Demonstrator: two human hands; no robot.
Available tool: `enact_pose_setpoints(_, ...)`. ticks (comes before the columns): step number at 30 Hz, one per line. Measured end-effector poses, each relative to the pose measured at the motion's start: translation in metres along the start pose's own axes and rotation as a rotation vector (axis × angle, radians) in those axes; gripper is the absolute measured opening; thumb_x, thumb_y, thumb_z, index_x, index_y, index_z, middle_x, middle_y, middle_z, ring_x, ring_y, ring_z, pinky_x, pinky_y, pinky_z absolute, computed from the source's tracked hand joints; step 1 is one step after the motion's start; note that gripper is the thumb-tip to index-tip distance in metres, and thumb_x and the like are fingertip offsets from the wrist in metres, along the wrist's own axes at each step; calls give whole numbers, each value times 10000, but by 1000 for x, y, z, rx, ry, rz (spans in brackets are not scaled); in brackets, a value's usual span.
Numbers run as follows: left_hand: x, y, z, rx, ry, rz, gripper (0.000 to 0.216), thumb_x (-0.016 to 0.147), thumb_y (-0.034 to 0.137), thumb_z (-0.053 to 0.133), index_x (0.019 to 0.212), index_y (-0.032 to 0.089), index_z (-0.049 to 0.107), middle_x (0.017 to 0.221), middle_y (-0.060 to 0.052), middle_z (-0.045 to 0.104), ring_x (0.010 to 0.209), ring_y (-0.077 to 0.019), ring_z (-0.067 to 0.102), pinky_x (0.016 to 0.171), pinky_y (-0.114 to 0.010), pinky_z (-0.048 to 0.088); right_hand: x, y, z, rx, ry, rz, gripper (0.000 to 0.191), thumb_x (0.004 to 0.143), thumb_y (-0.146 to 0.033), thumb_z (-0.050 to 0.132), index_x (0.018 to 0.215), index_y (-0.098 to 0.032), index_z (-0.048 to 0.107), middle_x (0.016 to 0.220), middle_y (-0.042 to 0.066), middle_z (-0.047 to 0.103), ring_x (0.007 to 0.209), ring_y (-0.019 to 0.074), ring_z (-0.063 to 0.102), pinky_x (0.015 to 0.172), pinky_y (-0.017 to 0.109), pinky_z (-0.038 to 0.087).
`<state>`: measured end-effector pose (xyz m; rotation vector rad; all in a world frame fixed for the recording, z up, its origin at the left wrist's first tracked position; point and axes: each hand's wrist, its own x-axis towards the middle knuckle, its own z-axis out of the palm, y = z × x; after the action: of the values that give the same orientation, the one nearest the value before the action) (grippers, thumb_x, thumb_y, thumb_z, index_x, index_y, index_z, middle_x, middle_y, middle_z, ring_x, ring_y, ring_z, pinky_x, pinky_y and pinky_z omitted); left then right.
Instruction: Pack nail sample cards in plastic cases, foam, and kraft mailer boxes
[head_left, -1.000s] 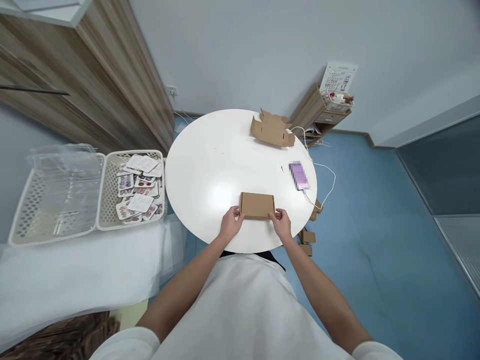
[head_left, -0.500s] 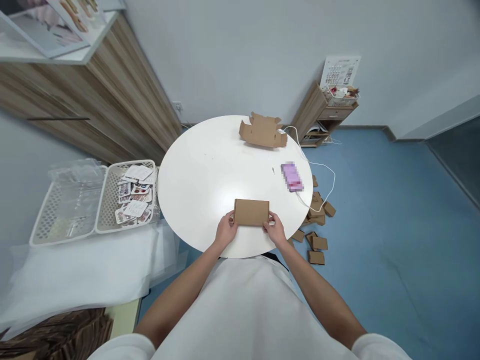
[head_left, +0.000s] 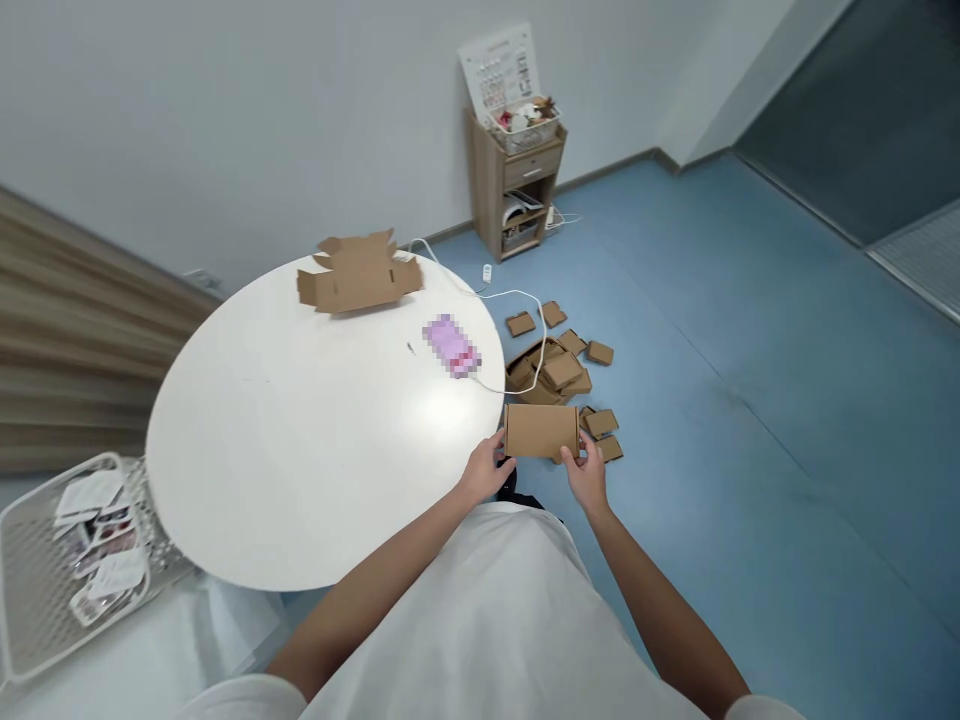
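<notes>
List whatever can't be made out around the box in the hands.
Head view:
- cardboard box, held between left hand and right hand: contents hidden by its closed lid.
- phone: screen pixelated.
- white basket: cut off by the left edge.
- white chart: print too small.

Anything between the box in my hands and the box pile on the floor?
Nothing visible. Left hand and right hand hold the box by its ends past the table edge, above the pile. A white cable crosses the pile farther back.
</notes>
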<state>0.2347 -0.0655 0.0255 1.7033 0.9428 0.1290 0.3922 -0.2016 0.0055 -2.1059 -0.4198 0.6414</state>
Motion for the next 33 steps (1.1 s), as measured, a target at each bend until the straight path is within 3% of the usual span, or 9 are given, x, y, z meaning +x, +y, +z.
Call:
enact_pose_setpoints(6, 61, 39, 47, 48, -151, 128, 578, 695, 289, 584, 1241, 191, 422, 1081, -94, 543, 890, -186, 578, 824, -330, 457, 29, 15, -38, 34, 145, 6, 795, 682, -450, 557, 1346, -179, 215, 1293, 166, 283, 975, 234, 539, 852, 378, 443)
enact_pose_setpoints(9, 76, 52, 53, 144, -127, 187, 605, 701, 309, 573, 1255, 137, 400, 1234, -135, 463, 1116, -246, 463, 942, -368, 378, 36, 14, -41, 50, 157, -75, 786, 694, -451, 546, 1353, -214, 189, 1397, 133, 137, 1179, 263, 394, 938, 390, 381)
enact_pose_setpoints(12, 73, 50, 47, 223, -116, 178, 621, 708, 304, 558, 1262, 86, 382, 1337, -155, 354, 1242, -255, 315, 1024, -372, 277, 34, 14, -34, 28, 123, -119, 698, 719, -447, 516, 1330, -238, 253, 1438, 86, 50, 1255, 264, 285, 966, 399, 355)
enact_pose_setpoints(18, 39, 21, 15, 137, -40, 63, 590, 726, 307, 545, 1265, 130, 384, 1304, -133, 415, 1198, -248, 389, 1012, -399, 295, 13, 2, -7, 96, -81, -196, 612, 762, -398, 463, 1316, -213, 278, 1426, 117, 126, 1135, 231, 459, 900, 375, 424)
enact_pose_setpoints(24, -2, -2, -36, -178, 109, -57, 610, 739, 274, 553, 1300, 200, 324, 1241, -126, 480, 1016, -217, 555, 860, -356, 442, -5, -37, 38, 24, -301, -329, 531, 760, -342, 453, 1264, -207, 357, 1285, 136, 413, 826, 168, 604, 790, 368, 471)
enact_pose_setpoints(29, -65, -34, -90, -196, 288, -64, 537, 747, 295, 544, 1253, 211, 383, 1128, -106, 547, 846, -156, 608, 748, -308, 477, -37, -76, 94, -24, -455, -470, 485, 755, -332, 459, 1213, -179, 407, 1071, 112, 579, 677, 141, 587, 705, 344, 480)
enact_pose_setpoints(33, -130, -80, -130, -202, 497, -70, 426, 747, 310, 532, 1158, 210, 481, 1023, -73, 590, 795, -140, 601, 716, -289, 469, -82, -105, 148, -29, -647, -525, 412, 766, -364, 451, 1131, -173, 476, 968, 97, 611, 641, 144, 580, 597, 306, 480)
